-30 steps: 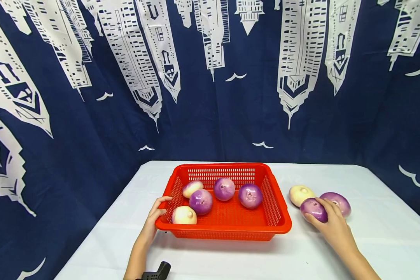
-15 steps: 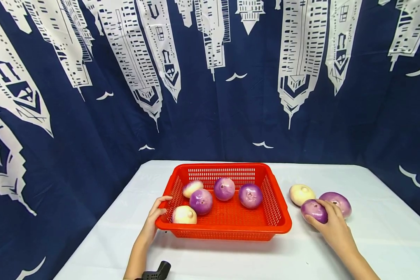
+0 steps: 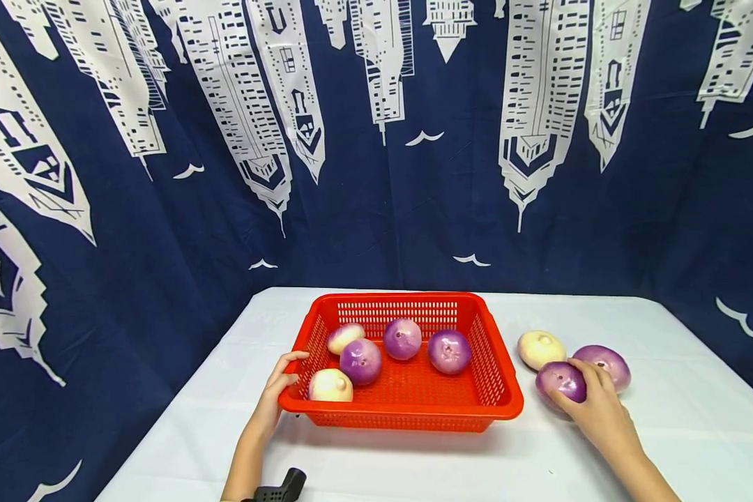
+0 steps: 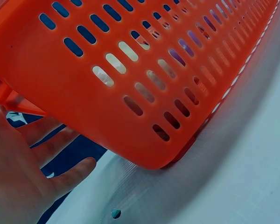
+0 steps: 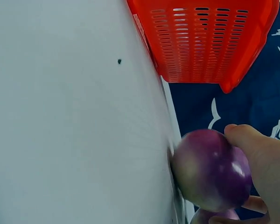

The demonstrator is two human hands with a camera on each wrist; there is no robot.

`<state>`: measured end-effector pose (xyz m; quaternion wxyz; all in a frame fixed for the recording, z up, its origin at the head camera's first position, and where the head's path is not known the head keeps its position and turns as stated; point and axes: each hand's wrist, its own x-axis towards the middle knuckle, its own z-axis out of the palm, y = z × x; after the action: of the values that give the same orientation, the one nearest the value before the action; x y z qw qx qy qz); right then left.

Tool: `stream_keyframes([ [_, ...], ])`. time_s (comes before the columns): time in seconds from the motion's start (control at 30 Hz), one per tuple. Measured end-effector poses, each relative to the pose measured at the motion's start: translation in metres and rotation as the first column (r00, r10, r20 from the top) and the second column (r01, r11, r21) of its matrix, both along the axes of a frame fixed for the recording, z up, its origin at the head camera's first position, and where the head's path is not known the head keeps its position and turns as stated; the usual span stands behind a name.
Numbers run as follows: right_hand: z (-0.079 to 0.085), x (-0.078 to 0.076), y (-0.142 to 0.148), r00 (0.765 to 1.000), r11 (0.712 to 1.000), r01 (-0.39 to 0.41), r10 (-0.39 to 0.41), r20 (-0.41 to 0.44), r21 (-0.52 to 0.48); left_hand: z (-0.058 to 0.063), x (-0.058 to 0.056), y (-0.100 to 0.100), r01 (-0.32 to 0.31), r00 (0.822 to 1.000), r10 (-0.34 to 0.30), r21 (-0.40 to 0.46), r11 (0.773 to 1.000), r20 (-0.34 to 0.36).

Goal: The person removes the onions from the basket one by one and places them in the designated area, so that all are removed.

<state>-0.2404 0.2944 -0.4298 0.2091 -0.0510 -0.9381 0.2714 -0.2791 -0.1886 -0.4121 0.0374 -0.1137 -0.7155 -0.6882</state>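
My right hand (image 3: 597, 406) grips a purple-and-white turnip (image 3: 558, 383), thumb on its near side and fingers over its right. In the right wrist view this turnip (image 5: 210, 170) fills the palm side of the hand (image 5: 270, 168), close to the table. Touching or nearly touching it are a turnip (image 3: 541, 348) with its pale end up and another purple turnip (image 3: 605, 361), partly hidden by my fingers. My left hand (image 3: 276, 397) rests against the left rim of a red plastic basket (image 3: 408, 410). In the left wrist view its fingers and thumb (image 4: 77, 175) are spread, fingertips behind the basket.
Several turnips lie in the basket, among them a purple turnip (image 3: 449, 351) at the right and a pale-ended turnip (image 3: 330, 385) at the front left. White cloth covers the table (image 3: 414, 467). A dark blue printed curtain (image 3: 376, 209) hangs behind.
The turnip in my right hand has shifted slightly left and down in the head view and turned a little. My left hand and the basket have stayed put.
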Motion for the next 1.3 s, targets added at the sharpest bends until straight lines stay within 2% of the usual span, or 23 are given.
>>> stream_keyframes([
  [0.13,0.003,0.002,-0.002,1.000,1.000,0.005,-0.006,0.029,0.007,-0.001,0.000,0.000,-0.001,1.000,0.001,-0.005,1.000,0.003],
  [0.37,0.008,0.005,-0.006,1.000,1.000,0.015,-0.016,0.025,0.027,-0.001,-0.001,-0.001,-0.002,1.000,0.002,-0.005,1.000,0.005],
  [0.67,0.009,0.006,-0.012,0.992,0.996,0.026,-0.016,-0.124,0.080,-0.001,0.000,0.000,-0.005,1.000,0.005,-0.011,1.000,0.002],
  [0.87,0.013,0.008,-0.017,0.988,0.995,0.006,0.010,-0.154,0.104,-0.001,0.000,0.000,0.000,1.000,0.000,-0.010,1.000,-0.011],
  [1.07,0.017,0.009,-0.022,0.974,0.986,0.001,0.038,-0.224,0.170,-0.002,-0.001,0.000,-0.001,1.000,0.001,-0.009,1.000,-0.007],
  [1.3,0.020,0.010,-0.026,0.970,0.979,-0.028,0.075,-0.232,0.203,-0.001,0.000,0.000,0.005,1.000,-0.005,-0.002,1.000,-0.010],
])
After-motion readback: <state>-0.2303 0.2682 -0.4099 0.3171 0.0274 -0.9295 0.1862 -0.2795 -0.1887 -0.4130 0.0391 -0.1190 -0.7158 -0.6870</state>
